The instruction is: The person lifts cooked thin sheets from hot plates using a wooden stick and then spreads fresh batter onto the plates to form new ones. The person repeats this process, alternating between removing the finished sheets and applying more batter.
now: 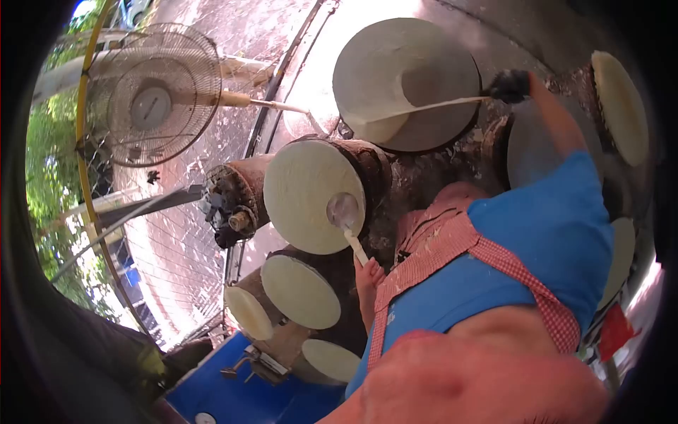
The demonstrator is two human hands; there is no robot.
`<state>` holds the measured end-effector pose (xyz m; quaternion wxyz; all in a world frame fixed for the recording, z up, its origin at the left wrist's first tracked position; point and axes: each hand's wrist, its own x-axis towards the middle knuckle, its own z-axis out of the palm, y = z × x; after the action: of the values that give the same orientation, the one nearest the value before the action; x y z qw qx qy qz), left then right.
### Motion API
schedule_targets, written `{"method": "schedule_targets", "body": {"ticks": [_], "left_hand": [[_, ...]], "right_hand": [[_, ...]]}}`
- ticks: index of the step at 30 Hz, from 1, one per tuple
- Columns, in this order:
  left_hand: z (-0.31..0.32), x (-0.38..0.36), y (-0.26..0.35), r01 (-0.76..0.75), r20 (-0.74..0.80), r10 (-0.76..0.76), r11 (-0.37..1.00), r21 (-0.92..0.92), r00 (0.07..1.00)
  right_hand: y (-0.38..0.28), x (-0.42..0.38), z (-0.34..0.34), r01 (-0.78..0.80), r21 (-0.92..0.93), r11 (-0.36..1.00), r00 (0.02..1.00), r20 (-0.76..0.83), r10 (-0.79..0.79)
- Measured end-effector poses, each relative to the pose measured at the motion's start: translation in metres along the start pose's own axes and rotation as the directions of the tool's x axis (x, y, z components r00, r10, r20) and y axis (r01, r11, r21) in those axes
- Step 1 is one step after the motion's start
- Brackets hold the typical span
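My left hand [368, 275], bare, is closed round the pale handle of a ladle [343, 210]. The ladle's round bowl rests over the right side of a round pan [300, 187] coated with pale batter. At the upper right my right hand [509, 86], in a black glove, grips a long thin stick [448, 104]. That stick reaches across a large round griddle [371, 53], along the edge of a thin pale sheet [385, 128]. The sheet looks partly folded up from the griddle's grey surface.
A wire-caged fan [150, 106] stands at the upper left. Below the batter-coated pan are more round pale discs [300, 291]. A blue surface [219, 378] with a metal piece [265, 367] is at the lower left. Another pale disc [620, 106] stands at the far right.
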<state>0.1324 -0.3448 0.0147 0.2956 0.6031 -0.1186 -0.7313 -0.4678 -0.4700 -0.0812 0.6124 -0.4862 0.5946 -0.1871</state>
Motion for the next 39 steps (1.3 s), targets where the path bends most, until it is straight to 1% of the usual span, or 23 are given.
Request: {"method": "schedule_targets", "body": {"ticks": [2,4,7,9,10,11,13,15,18,20,22,23,25,26,27,28,30,31,33,34,36,38,39], "left_hand": [[0.000,-0.005,-0.003,-0.003,-0.003,0.003,0.999,-0.033,1.000],[-0.004,-0.009,-0.003,0.010,0.005,-0.010,0.999,-0.033,1.000],[-0.010,-0.015,-0.006,0.017,0.036,-0.016,1.000,-0.017,0.999],[-0.019,-0.022,-0.003,0.068,-0.090,-0.076,0.994,-0.086,0.993],[-0.025,-0.026,-0.003,0.038,-0.076,-0.046,0.995,-0.093,0.996],[-0.033,-0.025,-0.003,0.052,-0.062,-0.058,0.994,-0.097,0.996],[-0.053,-0.021,-0.002,-0.030,0.013,0.031,0.999,-0.044,0.999],[-0.073,-0.016,0.008,0.001,0.132,-0.002,1.000,0.010,0.991],[-0.111,0.006,0.022,0.071,0.202,-0.079,0.996,0.046,0.976],[-0.130,0.017,0.025,0.128,0.269,-0.136,0.991,0.050,0.953],[-0.134,0.024,0.034,0.139,0.339,-0.146,0.989,0.047,0.929],[-0.133,0.018,0.039,0.122,0.363,-0.136,0.991,0.062,0.922],[-0.134,0.013,0.042,0.147,0.420,-0.148,0.988,0.036,0.895],[-0.130,0.006,0.045,0.134,0.429,-0.140,0.990,0.044,0.893],[-0.129,-0.002,0.045,0.122,0.432,-0.134,0.991,0.057,0.892],[-0.132,-0.006,0.041,0.118,0.432,-0.135,0.991,0.066,0.892],[-0.138,-0.017,0.039,0.011,0.463,-0.063,0.993,0.115,0.884],[-0.141,-0.025,0.038,0.029,0.458,-0.073,0.994,0.101,0.886],[-0.154,-0.031,0.034,0.102,0.519,-0.097,0.995,0.018,0.849],[-0.163,-0.033,0.038,0.094,0.534,-0.096,0.995,0.032,0.840],[-0.171,-0.035,0.028,0.166,0.566,-0.087,0.982,-0.089,0.820],[-0.171,-0.041,0.026,0.184,0.617,-0.050,0.971,-0.155,0.785],[-0.163,-0.048,0.026,0.164,0.653,0.000,0.968,-0.190,0.757]], "right_hand": [[-0.020,0.012,-0.002,0.028,0.028,0.999,0.999,-0.044,-0.027],[-0.058,0.060,0.012,0.060,0.010,0.998,0.991,-0.116,-0.059],[-0.109,0.097,0.039,0.021,-0.073,0.997,0.992,-0.119,-0.030],[-0.095,0.086,0.041,0.044,-0.081,0.996,0.996,-0.080,-0.050],[-0.079,0.073,0.040,0.045,-0.092,0.995,0.995,-0.081,-0.052],[-0.061,0.046,0.039,0.028,-0.101,0.994,0.994,-0.098,-0.038],[-0.025,-0.023,0.049,-0.032,-0.114,0.993,0.989,-0.150,0.015],[0.011,-0.110,0.076,-0.142,-0.113,0.983,0.969,-0.218,0.115],[0.047,-0.229,0.154,-0.320,-0.071,0.945,0.882,-0.385,0.270],[0.066,-0.254,0.226,-0.372,-0.074,0.925,0.777,-0.570,0.267],[0.063,-0.210,0.309,-0.276,-0.108,0.955,0.627,-0.773,0.094],[0.053,-0.163,0.347,-0.187,-0.159,0.969,0.545,-0.838,-0.032],[0.021,-0.064,0.409,-0.008,-0.297,0.955,0.390,-0.880,-0.271],[0.002,-0.022,0.422,0.045,-0.372,0.927,0.338,-0.868,-0.364],[-0.015,0.004,0.426,0.054,-0.430,0.901,0.317,-0.849,-0.424],[-0.026,0.014,0.426,0.030,-0.465,0.885,0.325,-0.833,-0.448],[-0.041,-0.027,0.431,-0.086,-0.427,0.900,0.390,-0.846,-0.364],[-0.051,-0.051,0.416,-0.205,-0.425,0.882,0.444,-0.843,-0.303],[-0.050,-0.096,0.406,-0.384,-0.274,0.881,0.531,-0.847,-0.032],[-0.051,-0.098,0.410,-0.384,-0.265,0.884,0.511,-0.859,-0.036],[-0.043,-0.103,0.405,-0.327,-0.248,0.912,0.406,-0.908,-0.102],[-0.032,-0.040,0.398,-0.061,-0.238,0.969,0.255,-0.943,-0.216],[-0.044,-0.032,0.398,-0.053,-0.256,0.965,0.250,-0.939,-0.235]]}}
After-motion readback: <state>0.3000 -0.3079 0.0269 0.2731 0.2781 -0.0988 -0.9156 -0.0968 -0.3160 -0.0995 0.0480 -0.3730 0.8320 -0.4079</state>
